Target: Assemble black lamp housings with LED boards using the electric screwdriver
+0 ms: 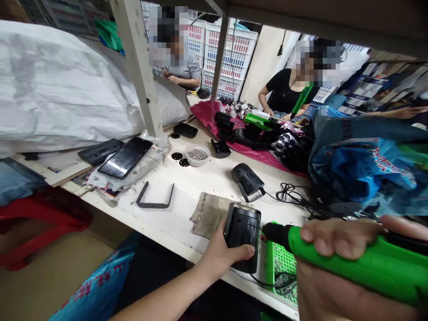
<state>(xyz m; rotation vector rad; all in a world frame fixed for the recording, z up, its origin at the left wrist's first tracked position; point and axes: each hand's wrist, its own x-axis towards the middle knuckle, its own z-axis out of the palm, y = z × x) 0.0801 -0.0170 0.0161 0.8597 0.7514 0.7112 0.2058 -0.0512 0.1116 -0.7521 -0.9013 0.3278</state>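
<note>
One black plastic housing (242,237), vertically slotted

Tall stacks of white crates (230,53) are seen by a pale wall (262,58). A big white sack (67,84) is piled behind a wooden post (137,67). A red stool (40,223) is set on the tan floor (50,281).
</note>
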